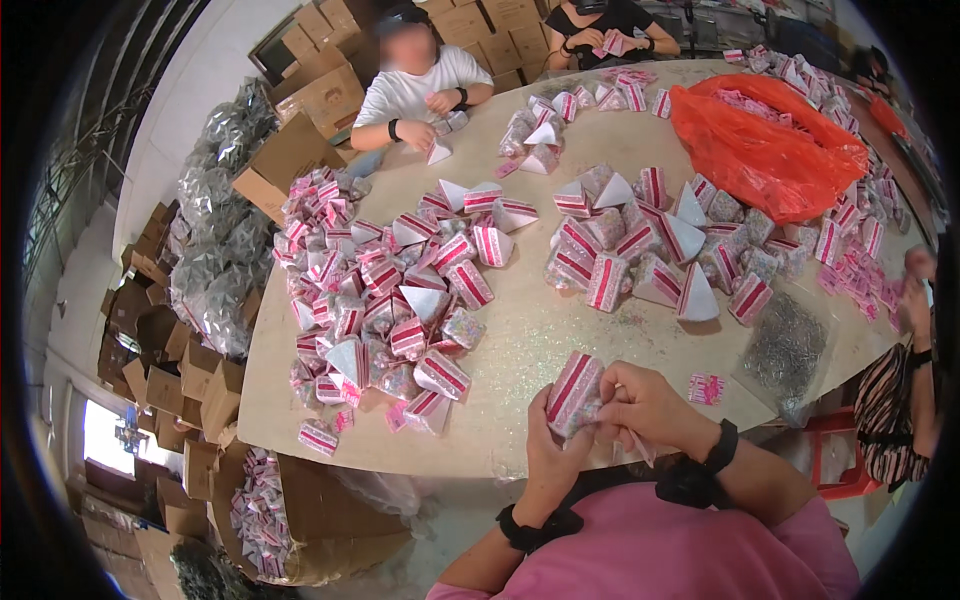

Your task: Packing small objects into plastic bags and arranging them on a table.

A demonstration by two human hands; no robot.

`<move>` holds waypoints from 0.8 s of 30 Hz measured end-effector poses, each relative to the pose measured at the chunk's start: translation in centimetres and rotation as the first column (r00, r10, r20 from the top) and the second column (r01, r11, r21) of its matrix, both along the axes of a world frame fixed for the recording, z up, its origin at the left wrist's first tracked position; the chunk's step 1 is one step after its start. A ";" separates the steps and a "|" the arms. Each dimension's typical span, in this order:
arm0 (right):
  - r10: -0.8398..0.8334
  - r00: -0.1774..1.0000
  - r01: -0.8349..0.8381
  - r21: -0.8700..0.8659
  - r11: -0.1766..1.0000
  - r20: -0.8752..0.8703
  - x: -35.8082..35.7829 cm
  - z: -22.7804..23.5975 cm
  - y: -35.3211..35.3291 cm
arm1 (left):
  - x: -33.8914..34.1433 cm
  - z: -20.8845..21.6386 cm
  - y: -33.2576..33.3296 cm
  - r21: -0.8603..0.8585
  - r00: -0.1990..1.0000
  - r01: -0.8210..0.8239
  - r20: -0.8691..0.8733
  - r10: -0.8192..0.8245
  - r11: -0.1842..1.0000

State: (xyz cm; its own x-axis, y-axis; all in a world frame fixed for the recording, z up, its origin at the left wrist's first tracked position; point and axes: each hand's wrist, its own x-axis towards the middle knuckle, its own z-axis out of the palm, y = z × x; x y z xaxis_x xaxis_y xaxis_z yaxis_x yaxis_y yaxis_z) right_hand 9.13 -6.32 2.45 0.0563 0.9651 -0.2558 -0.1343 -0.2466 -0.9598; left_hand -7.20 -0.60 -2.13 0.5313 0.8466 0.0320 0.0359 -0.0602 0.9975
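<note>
Near the table's front edge, my left hand [552, 455] is closed round a cake-slice ornament [575, 392], wedge-shaped, glittery, pale pink and white with deep pink bands. My right hand [650, 408] meets it from the right, thumb and fingers pinched together at the ornament's lower side. A thin pale pink piece [642, 449] sticks out beneath the right hand; its kind is hard to make out. Small pink-and-white tags [706, 390] lie on the table right of my hands. Beyond them sits a heap of similar ornaments [640, 240], with a larger heap [400, 290] to the left.
A red plastic bag [765, 150] stands at the far right of the table [520, 330]. Nearer lies a clear bag of thin metallic pieces [785, 340]. A carton of ornaments [330, 520] is on the floor at left. Several people work around the table.
</note>
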 end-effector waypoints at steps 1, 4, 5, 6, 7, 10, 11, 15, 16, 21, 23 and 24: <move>-0.018 0.998 0.018 0.002 1.000 -0.062 0.0 -0.4 -0.1 | 0.0 -0.1 0.0 -0.021 1.000 0.007 -0.001 -0.007 1.000; -0.090 0.996 0.091 0.038 0.995 -0.016 -0.3 -2.1 -0.1 | 0.2 -1.1 0.3 -0.130 1.000 0.020 -0.015 -0.022 0.991; -0.090 0.987 0.073 0.125 0.989 0.135 -0.4 -3.1 0.1 | 0.1 -1.7 0.7 -0.202 1.000 0.004 -0.020 -0.008 0.979; -0.114 0.951 0.058 0.194 0.979 0.289 -0.3 -4.2 0.0 | 0.3 -2.0 0.8 -0.282 1.000 0.005 -0.026 -0.013 0.959; -0.142 0.888 0.032 0.250 0.968 0.437 -0.2 -4.6 -0.3 | -0.1 -1.7 1.3 -0.414 0.999 -0.015 0.038 0.034 0.910; -0.130 0.884 0.039 0.206 0.978 0.449 1.8 -5.0 -2.3 | -2.9 -1.8 5.3 -0.452 0.982 0.044 0.181 0.043 0.891; -0.164 0.859 0.044 0.249 0.968 0.485 2.7 -5.4 -3.2 | -5.5 -3.0 9.2 -0.442 0.967 0.053 0.246 0.064 0.895; -0.437 0.859 0.434 0.074 0.898 0.267 7.4 -2.4 -8.2 | -12.1 3.2 19.4 -0.091 0.954 -0.125 0.264 0.144 0.988; -0.510 0.806 0.512 0.078 0.855 0.301 8.9 -2.4 -9.6 | -13.1 4.4 20.4 0.173 0.916 -0.398 0.137 0.378 0.901; -0.631 0.540 0.700 0.120 0.704 0.557 15.2 -5.1 -14.9 | -7.7 4.9 17.0 0.570 0.887 -0.372 -0.014 0.461 0.732; -0.409 0.298 0.510 0.218 0.832 0.863 17.3 -9.5 -17.3 | -4.9 0.7 14.4 0.428 0.955 -0.129 -0.189 0.227 0.895; -0.293 0.128 0.391 0.223 0.893 0.948 18.0 -10.9 -17.8 | -2.8 -0.8 11.7 0.257 0.979 -0.058 -0.174 0.105 0.965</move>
